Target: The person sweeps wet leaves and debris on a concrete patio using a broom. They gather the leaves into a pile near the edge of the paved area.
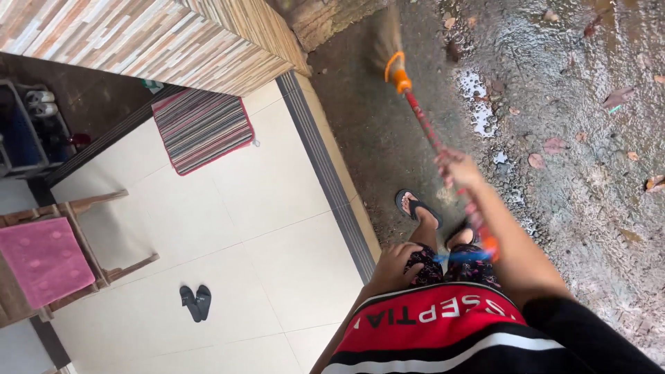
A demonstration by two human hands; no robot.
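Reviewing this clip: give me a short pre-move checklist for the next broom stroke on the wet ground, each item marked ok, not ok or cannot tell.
1. Right hand gripping the broom handle: ok, fingers wrapped round the red shaft.
2. Left hand on the broom: not ok, it rests at the thigh, off the handle.
3. Bristles touching the ground: cannot tell, they are blurred.
4. Fallen leaves within the sweep: ok, several lie on the wet concrete to the right of the handle.
5. Footing: cannot tell; a sandalled foot stands on wet ground near a puddle.
6. Tiled porch edge: ok, the feet are off it.
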